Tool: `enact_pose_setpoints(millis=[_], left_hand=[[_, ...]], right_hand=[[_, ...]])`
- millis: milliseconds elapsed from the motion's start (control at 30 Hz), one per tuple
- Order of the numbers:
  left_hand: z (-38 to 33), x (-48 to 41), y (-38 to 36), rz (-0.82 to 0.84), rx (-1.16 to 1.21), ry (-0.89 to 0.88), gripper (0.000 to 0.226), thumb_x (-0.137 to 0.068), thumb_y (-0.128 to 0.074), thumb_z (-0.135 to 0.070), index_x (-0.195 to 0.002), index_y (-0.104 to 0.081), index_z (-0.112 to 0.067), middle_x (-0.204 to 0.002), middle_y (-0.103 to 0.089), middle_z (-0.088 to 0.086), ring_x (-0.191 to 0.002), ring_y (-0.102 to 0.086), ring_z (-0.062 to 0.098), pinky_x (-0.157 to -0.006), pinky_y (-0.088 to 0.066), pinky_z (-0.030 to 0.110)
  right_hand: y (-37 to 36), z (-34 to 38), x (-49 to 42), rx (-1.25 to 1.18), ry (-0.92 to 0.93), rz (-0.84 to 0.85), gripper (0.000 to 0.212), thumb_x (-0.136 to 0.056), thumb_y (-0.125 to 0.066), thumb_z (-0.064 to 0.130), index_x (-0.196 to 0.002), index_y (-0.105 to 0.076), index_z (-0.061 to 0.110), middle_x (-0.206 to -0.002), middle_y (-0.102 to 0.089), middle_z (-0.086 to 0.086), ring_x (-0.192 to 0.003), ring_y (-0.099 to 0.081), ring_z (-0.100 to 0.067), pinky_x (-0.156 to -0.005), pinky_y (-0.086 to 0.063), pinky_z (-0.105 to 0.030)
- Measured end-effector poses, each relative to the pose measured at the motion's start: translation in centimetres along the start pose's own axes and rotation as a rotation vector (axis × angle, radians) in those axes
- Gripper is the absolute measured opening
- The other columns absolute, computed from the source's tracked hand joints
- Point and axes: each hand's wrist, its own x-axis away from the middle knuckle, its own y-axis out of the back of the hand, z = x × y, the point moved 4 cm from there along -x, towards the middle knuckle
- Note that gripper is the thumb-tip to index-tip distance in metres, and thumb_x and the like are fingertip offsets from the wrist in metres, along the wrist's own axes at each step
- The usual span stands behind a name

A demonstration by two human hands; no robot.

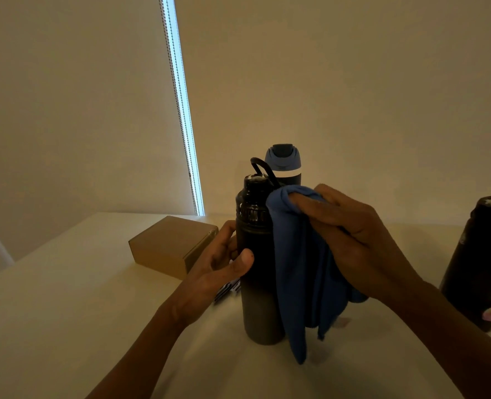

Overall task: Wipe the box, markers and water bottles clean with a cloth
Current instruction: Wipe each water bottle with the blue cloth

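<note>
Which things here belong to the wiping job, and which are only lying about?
For the job: blue cloth, held black bottle, blue-lidded bottle, bottle at the right edge, cardboard box, markers half hidden behind the left hand.
Only there: table, bead chain of the blind.

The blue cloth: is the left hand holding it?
No, the right hand holds the blue cloth against the black bottle, while the left hand grips that bottle's side.

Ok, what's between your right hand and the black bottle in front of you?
The blue cloth: the right hand holds it against the black bottle's side, its loose end hanging down. The head view shows this.
</note>
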Motion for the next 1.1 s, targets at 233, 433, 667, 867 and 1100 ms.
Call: enact_pose_setpoints(millis=[233,433,667,867,1100], left_hand=[[-0.4,0.0,-0.3,-0.012,0.017,-0.007,0.08,-0.082,-0.069,-0.071,-0.148,-0.036,-0.041,-0.144,-0.058,-0.026,-0.136,-0.053,-0.002,-0.099,-0.05,0.015],[-0.5,-0.2,-0.3,-0.025,-0.025,-0.007,0.088,-0.071,-0.071,-0.081,-0.144,-0.036,-0.046,-0.137,-0.057,-0.037,-0.129,-0.052,-0.013,-0.091,-0.05,0.009],[0.4,0.0,0.2,-0.035,-0.023,0.046,0.045,-0.098,-0.052,-0.058,-0.139,-0.048,-0.043,-0.136,-0.063,-0.026,-0.134,-0.056,0.001,-0.11,-0.049,0.027],[0.4,0.1,-0.1,-0.023,-0.07,0.047,0.092,-0.079,-0.056,-0.086,-0.148,-0.048,-0.026,-0.142,-0.062,-0.016,-0.138,-0.053,0.008,-0.114,-0.046,0.029],[0.2,0.1,-0.5,-0.013,-0.069,0.044,0.094,-0.077,-0.058,-0.087,-0.151,-0.04,-0.033,-0.142,-0.06,-0.024,-0.137,-0.051,0.0,-0.104,-0.048,0.016]], right_hand=[[-0.5,-0.5,0.6,0.062,0.026,0.061,0.035,-0.102,-0.048,0.01,-0.129,-0.062,0.029,-0.102,-0.055,0.011,-0.093,-0.06,-0.011,-0.079,-0.051,-0.025],[-1.5,-0.8,0.3,-0.03,-0.028,-0.006,0.034,-0.099,-0.041,0.057,-0.131,-0.052,0.057,-0.12,-0.056,0.036,-0.114,-0.057,0.006,-0.097,-0.047,-0.016],[1.3,-0.9,0.9,0.368,0.157,0.09,0.036,-0.1,-0.045,0.012,-0.129,-0.065,0.022,-0.105,-0.054,0.007,-0.088,-0.058,-0.011,-0.076,-0.045,-0.015],[1.2,0.3,-0.1,0.323,0.143,0.044,0.035,-0.103,-0.041,0.02,-0.134,-0.058,0.022,-0.107,-0.053,0.007,-0.09,-0.054,-0.008,-0.077,-0.045,-0.013],[0.9,0.5,0.6,0.382,0.203,0.117,0.041,-0.099,-0.042,0.013,-0.133,-0.061,0.026,-0.108,-0.058,-0.002,-0.086,-0.061,-0.016,-0.07,-0.054,-0.027]])
